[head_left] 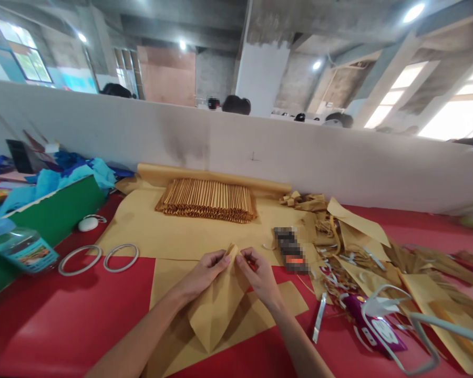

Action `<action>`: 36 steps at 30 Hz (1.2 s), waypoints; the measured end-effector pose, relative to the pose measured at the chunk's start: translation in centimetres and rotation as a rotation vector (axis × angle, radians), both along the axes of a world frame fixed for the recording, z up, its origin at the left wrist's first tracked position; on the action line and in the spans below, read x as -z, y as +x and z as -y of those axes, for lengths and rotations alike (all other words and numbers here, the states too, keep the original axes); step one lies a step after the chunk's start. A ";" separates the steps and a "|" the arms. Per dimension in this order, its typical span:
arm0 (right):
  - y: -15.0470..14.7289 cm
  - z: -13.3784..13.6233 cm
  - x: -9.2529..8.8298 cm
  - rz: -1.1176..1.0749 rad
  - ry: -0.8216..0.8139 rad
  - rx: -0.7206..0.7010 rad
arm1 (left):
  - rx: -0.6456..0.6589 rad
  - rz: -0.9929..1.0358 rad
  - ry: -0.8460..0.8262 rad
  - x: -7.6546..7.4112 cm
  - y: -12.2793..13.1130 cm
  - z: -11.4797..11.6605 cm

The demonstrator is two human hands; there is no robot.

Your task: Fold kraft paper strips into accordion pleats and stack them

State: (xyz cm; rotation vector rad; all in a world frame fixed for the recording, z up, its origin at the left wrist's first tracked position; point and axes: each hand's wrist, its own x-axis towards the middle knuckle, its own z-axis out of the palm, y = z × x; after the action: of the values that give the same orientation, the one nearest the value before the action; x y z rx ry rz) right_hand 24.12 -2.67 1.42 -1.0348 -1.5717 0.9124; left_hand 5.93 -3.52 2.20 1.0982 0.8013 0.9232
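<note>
My left hand (207, 270) and my right hand (258, 273) pinch the top edge of a folded sheet of tan kraft paper (216, 310) between thumbs and fingers. The sheet hangs down toward me in a pointed fold, over more tan sheets (169, 278) lying on the red table (82, 315). Both hands are closed on the paper, close together. Beyond them lies a stack of pleated tan paper pieces (207, 199).
Two tape rings (98, 257) and a small white object (88, 224) lie at left beside a green box (59, 212) and a plastic bottle (21, 249). Paper scraps (358, 247), a purple-white tool with cord (372, 323) and a blurred object (291, 249) lie right. A white partition (236, 152) stands behind.
</note>
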 end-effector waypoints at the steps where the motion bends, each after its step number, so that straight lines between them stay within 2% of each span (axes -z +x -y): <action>1: 0.0 0.0 0.0 0.000 0.001 -0.004 | 0.012 -0.003 0.011 -0.1 0.0 0.0; 6: -0.1 0.2 -0.2 0.014 0.001 -0.013 | 0.056 -0.038 0.066 -0.4 0.0 0.2; 12: -0.1 -0.2 0.3 -0.023 -0.004 0.014 | 0.065 -0.078 0.144 0.3 0.2 -0.1; 19: 0.2 -0.6 0.9 -0.074 -0.085 -0.006 | 0.025 -0.036 0.125 0.6 0.6 -0.2; 26: 0.2 -0.3 0.2 -0.092 -0.121 -0.069 | -0.004 -0.029 0.046 -0.1 0.5 0.0; 36: 0.4 -0.1 0.1 -0.068 -0.127 -0.057 | -0.028 -0.180 0.139 0.6 0.2 -0.4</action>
State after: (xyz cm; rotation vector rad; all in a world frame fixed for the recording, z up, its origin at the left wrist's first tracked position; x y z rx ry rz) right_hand 24.54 -2.55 1.35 -1.0407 -1.5093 1.0873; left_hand 6.14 -3.09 1.60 1.3073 0.9123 0.9235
